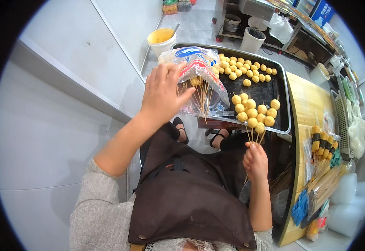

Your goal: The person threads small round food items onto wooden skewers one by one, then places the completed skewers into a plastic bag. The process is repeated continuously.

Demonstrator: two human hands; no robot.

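My right hand [255, 161] grips the lower ends of several bamboo skewers [254, 135]. Threaded on their upper parts are yellow balls [252, 112], held over the near right part of a black tray [237, 47]. At the tray's left lies a clear printed plastic bag [198, 64] with its mouth towards me. Inside it are more skewered balls, and their bare sticks [203, 97] poke out at the mouth. My left hand [163, 91] is at the bag's left edge, fingers spread; whether it touches the film is unclear. Loose yellow balls [245, 67] sit at the tray's far side.
A wooden board [304, 94] to the right carries skewers of dark-banded food [323, 142], a bundle of bare skewers [325, 183] and a blue cloth [300, 207]. Beyond the tray stand a yellow-lined bucket [162, 39] and a white bin [253, 39]. A wall [57, 125] runs along my left.
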